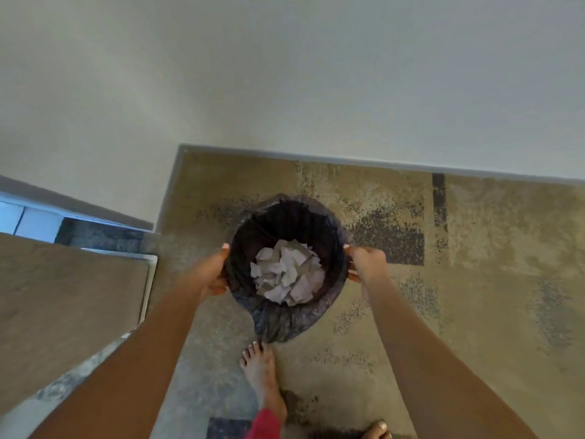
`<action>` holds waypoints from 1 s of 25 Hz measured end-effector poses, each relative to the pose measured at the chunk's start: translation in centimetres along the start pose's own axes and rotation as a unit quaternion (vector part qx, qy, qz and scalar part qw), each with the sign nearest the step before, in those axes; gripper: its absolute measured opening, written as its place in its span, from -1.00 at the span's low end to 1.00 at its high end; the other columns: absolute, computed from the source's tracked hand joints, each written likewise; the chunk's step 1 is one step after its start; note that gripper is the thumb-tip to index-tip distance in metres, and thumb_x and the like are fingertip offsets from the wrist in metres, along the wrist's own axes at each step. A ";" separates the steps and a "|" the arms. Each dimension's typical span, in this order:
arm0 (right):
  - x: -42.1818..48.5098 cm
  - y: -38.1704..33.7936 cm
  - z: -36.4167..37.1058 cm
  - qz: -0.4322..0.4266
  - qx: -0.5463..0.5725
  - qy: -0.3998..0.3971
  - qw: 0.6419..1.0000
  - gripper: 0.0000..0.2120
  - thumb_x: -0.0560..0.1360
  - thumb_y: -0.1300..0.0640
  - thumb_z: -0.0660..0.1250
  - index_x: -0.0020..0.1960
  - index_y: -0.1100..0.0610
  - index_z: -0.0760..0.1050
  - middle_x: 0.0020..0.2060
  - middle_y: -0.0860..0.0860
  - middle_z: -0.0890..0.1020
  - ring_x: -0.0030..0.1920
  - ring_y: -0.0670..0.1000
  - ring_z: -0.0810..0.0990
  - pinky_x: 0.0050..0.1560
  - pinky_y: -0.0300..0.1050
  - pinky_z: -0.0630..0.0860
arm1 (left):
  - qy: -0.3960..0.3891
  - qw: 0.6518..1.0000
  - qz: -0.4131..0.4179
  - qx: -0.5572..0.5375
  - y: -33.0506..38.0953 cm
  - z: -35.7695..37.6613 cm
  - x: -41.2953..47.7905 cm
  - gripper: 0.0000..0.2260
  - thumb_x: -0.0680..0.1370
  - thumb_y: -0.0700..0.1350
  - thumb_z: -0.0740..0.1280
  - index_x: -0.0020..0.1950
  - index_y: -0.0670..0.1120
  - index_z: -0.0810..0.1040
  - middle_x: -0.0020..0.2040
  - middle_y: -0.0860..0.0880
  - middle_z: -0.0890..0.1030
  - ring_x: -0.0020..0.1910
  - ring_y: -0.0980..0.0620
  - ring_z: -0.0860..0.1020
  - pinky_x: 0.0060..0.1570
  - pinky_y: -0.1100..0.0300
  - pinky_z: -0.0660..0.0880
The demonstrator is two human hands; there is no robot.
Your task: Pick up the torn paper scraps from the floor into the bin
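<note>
A round bin (pixel 285 213) lined with a dark plastic bag stands on the patterned carpet near the wall. Inside it lies a heap of torn white paper scraps (pixel 286 275). My left hand (pixel 212 270) grips the bin's left rim, thumb over the edge. My right hand (pixel 367 263) grips the right rim the same way. The bag's loose tail hangs down at the near side, by my toes.
My bare foot (pixel 262 372) stands just in front of the bin, another foot (pixel 376 430) at the bottom edge. A beige carpet (pixel 474 264) with dark patches covers the floor. A brown door or panel (pixel 63 305) is at the left, and a white wall (pixel 316 90) behind.
</note>
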State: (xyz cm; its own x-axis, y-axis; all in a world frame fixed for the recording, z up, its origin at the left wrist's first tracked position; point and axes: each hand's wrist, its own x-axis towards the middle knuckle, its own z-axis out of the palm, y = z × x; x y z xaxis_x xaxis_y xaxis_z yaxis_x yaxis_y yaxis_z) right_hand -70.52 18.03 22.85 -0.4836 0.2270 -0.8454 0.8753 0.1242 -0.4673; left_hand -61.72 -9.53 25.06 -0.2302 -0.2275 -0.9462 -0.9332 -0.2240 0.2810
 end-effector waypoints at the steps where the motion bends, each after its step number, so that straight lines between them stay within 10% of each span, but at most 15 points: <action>1: 0.6 -1.4 2.6 -0.014 -0.007 -0.010 1.000 -0.81 0.44 0.10 0.40 0.01 0.16 0.58 -0.07 0.14 0.68 -0.06 0.16 0.66 -0.16 -0.01 0.63 | 0.006 1.000 0.011 -0.022 1.0 -2.0 0.9 -0.39 0.58 0.29 0.06 0.14 -0.23 0.54 -0.07 -0.36 0.60 -0.05 -0.21 0.64 -0.26 0.20 0.42; 4: 1.4 -5.4 9.2 -0.059 -0.016 -0.046 0.997 -0.86 0.42 0.09 0.37 -0.06 0.12 0.56 -0.05 0.14 0.68 -0.06 0.16 0.66 -0.22 -0.05 0.60 | 0.067 0.993 0.060 -0.071 4.0 -6.1 3.3 -0.42 0.58 0.29 0.07 0.32 -0.13 0.46 0.23 -0.15 0.55 0.17 -0.16 0.54 0.16 0.02 0.45; 18: 2.1 -13.3 20.0 -0.148 -0.091 -0.106 0.979 -0.77 0.50 0.24 0.29 0.15 0.17 0.50 0.02 0.10 0.62 0.06 0.09 0.59 -0.14 -0.05 0.54 | 0.133 0.969 0.169 -0.125 10.1 -12.8 9.3 -0.52 0.54 0.16 0.27 0.26 -0.19 0.51 -0.01 -0.08 0.58 -0.20 0.02 0.54 -0.22 0.17 0.47; 25: -1.3 -10.8 17.8 -0.267 -0.219 -0.034 0.938 -0.59 0.51 0.29 0.25 0.34 0.11 0.37 0.14 -0.01 0.50 -0.17 -0.06 0.53 -0.29 -0.18 0.50 | 0.314 0.916 0.205 0.145 7.7 -10.4 5.8 -0.38 0.58 0.18 0.19 0.41 -0.28 0.29 0.35 -0.29 0.39 0.32 -0.26 0.38 0.27 -0.08 0.33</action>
State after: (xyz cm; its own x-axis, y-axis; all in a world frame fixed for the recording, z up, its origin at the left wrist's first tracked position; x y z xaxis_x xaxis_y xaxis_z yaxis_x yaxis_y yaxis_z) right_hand -79.39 -0.84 24.38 -0.8389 -0.0416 -0.5426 0.4173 0.5909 -0.6904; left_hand -67.37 -22.40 23.42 -0.4583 -0.7560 -0.4673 -0.8593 0.2425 0.4504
